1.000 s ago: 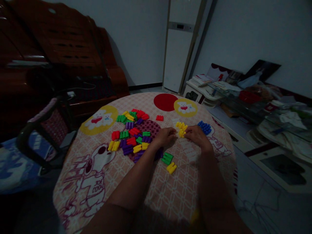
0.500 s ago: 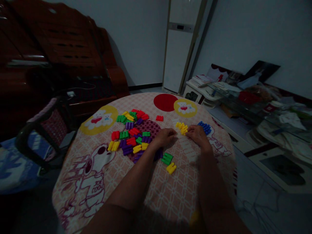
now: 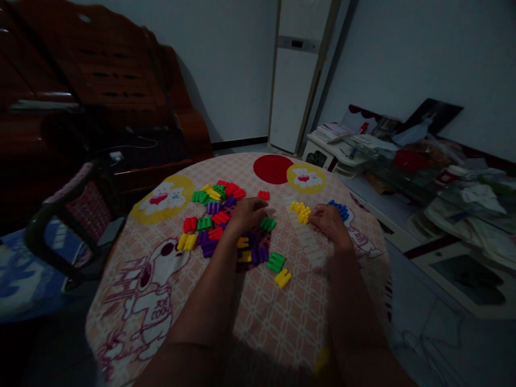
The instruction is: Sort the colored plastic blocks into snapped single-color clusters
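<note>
My left hand (image 3: 250, 212) is over the right side of a loose pile of building blocks, fingers stretched toward a red block (image 3: 263, 195). I cannot make out whether they touch it. Below that hand lie a green block (image 3: 267, 223) and several purple ones (image 3: 260, 254). With thumb and fingers pinched together, my right hand (image 3: 328, 222) is at the near right end of a joined cluster of yellow blocks (image 3: 300, 212). A cluster of blue blocks (image 3: 339, 210) sits just behind that hand.
A pale segmented strip (image 3: 308, 242) runs toward me from the yellow cluster. Nearer lie a green block (image 3: 276, 262) and a yellow block (image 3: 282, 278). A patterned cloth covers the round table (image 3: 266, 333). A chair (image 3: 86, 215) stands left, a cluttered cabinet (image 3: 387, 199) right.
My left hand has moved left and away from me, over the pile. Blocks near it have shifted, a green one now lying further right. My right hand has barely moved.
</note>
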The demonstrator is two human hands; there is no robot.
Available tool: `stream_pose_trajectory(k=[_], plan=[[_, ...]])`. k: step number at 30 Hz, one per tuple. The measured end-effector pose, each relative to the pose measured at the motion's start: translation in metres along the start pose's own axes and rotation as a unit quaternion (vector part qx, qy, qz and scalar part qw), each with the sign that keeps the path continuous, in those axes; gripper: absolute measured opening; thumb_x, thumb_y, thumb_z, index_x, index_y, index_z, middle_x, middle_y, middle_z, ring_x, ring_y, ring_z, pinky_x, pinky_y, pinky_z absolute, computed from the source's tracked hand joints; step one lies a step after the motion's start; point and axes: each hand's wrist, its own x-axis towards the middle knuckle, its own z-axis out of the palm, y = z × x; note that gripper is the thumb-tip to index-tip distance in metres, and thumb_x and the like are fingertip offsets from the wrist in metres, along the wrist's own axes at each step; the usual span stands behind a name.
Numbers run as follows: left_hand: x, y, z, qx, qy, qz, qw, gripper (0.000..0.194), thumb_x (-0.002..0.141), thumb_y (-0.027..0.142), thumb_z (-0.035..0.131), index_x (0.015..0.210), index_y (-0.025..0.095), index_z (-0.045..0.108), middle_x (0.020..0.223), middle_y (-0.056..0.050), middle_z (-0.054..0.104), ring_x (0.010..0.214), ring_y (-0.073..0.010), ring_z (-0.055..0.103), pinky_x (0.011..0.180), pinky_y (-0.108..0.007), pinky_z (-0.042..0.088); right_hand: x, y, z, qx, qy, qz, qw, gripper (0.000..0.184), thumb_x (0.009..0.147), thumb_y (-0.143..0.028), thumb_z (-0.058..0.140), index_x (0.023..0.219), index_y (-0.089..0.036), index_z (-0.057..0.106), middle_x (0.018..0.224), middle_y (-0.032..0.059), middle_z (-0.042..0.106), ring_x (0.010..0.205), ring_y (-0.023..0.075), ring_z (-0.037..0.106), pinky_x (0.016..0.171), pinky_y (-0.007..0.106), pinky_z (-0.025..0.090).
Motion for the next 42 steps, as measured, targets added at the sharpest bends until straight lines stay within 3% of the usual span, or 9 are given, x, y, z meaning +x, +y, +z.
stream_pose_trajectory(k=[5, 11, 15, 18, 22, 25, 30, 35, 42], plan=[[-0.005, -0.023, -0.03, 0.051, 0.057, -0.063, 0.995, 0.022, 0.076, 0.027, 0.06, 0.087, 0.017, 0.075, 0.077, -0.004, 0.074, 0.073, -0.0197, 0.067, 0.069, -0.029, 0.05, -0.002, -0.019, 0.012, 0.064, -0.005, -0.019, 0.998, 0.015, 0.072, -0.034, 0.061, 0.068, -0.019, 0.058, 0.06, -0.0003, 0.063, 0.048, 0.0118, 0.057, 0.045, 0.02, 0.044], [-0.007, -0.024, -0.035, 0.094, -0.007, -0.066, 0.993, 0.015, 0.073, 0.028, 0.06, 0.072, 0.018, 0.072, 0.062, -0.001, 0.067, 0.065, -0.0189, 0.063, 0.063, -0.028, 0.047, -0.004, -0.037, 0.052, 0.074, -0.098, -0.065, 0.99, 0.013, 0.074, -0.03, 0.06, 0.07, -0.018, 0.062, 0.061, -0.0013, 0.061, 0.052, 0.0101, 0.057, 0.049, 0.018, 0.045], [-0.008, -0.034, -0.042, 0.133, 0.12, -0.097, 0.979, 0.028, 0.077, 0.024, 0.058, 0.099, 0.017, 0.074, 0.095, -0.008, 0.074, 0.092, -0.0246, 0.067, 0.086, -0.035, 0.051, -0.006, -0.033, 0.074, 0.05, -0.147, -0.087, 0.984, 0.011, 0.076, -0.027, 0.059, 0.072, -0.018, 0.063, 0.059, -0.0027, 0.059, 0.054, 0.0101, 0.056, 0.05, 0.018, 0.043], [-0.012, -0.051, -0.05, 0.152, 0.225, -0.124, 0.954, 0.045, 0.079, 0.023, 0.058, 0.122, 0.015, 0.065, 0.126, -0.014, 0.067, 0.118, -0.0304, 0.06, 0.104, -0.045, 0.045, -0.004, -0.023, 0.083, 0.028, -0.165, -0.102, 0.981, 0.013, 0.078, -0.028, 0.059, 0.071, -0.018, 0.064, 0.061, -0.0029, 0.059, 0.055, 0.0096, 0.056, 0.053, 0.019, 0.043], [-0.013, -0.071, -0.064, 0.163, 0.263, -0.147, 0.94, 0.062, 0.076, 0.024, 0.062, 0.137, 0.012, 0.053, 0.142, -0.018, 0.055, 0.137, -0.0338, 0.045, 0.115, -0.049, 0.035, 0.0, -0.014, 0.088, 0.014, -0.161, -0.123, 0.979, 0.015, 0.08, -0.029, 0.059, 0.074, -0.018, 0.066, 0.067, -0.0016, 0.062, 0.06, 0.0105, 0.057, 0.056, 0.02, 0.043], [-0.006, -0.08, -0.079, 0.181, 0.279, -0.141, 0.932, 0.059, 0.081, 0.029, 0.059, 0.136, 0.011, 0.053, 0.142, -0.019, 0.054, 0.138, -0.0328, 0.044, 0.118, -0.046, 0.032, 0.002, -0.014, 0.091, -0.006, -0.155, -0.126, 0.98, 0.015, 0.08, -0.029, 0.06, 0.072, -0.018, 0.065, 0.066, -0.0012, 0.062, 0.06, 0.0109, 0.057, 0.057, 0.02, 0.043], [0.024, -0.096, -0.1, 0.206, 0.248, -0.184, 0.929, 0.053, 0.088, 0.035, 0.053, 0.134, 0.008, 0.055, 0.143, -0.021, 0.055, 0.138, -0.0329, 0.044, 0.118, -0.045, 0.03, 0.003, -0.015, 0.093, -0.012, -0.143, -0.11, 0.984, 0.017, 0.081, -0.029, 0.061, 0.069, -0.018, 0.063, 0.064, -0.0016, 0.06, 0.058, 0.0102, 0.055, 0.055, 0.019, 0.041], [0.043, -0.106, -0.099, 0.229, 0.104, -0.287, 0.924, 0.053, 0.095, 0.042, 0.039, 0.133, 0.011, 0.059, 0.137, -0.021, 0.062, 0.127, -0.0349, 0.056, 0.104, -0.046, 0.044, 0.005, -0.012, 0.095, 0.007, -0.141, -0.089, 0.986, 0.017, 0.078, -0.027, 0.06, 0.064, -0.018, 0.059, 0.059, -0.0038, 0.055, 0.053, 0.0088, 0.051, 0.05, 0.018, 0.038], [0.01, -0.072, -0.072, 0.258, -0.001, -0.184, 0.948, 0.043, 0.087, 0.03, 0.051, 0.124, 0.018, 0.069, 0.124, -0.01, 0.072, 0.111, -0.0263, 0.065, 0.09, -0.03, 0.048, 0.004, -0.012, 0.096, 0.042, -0.137, -0.087, 0.986, 0.019, 0.077, -0.031, 0.058, 0.063, -0.019, 0.059, 0.058, -0.0036, 0.055, 0.05, 0.0091, 0.052, 0.049, 0.02, 0.039]])
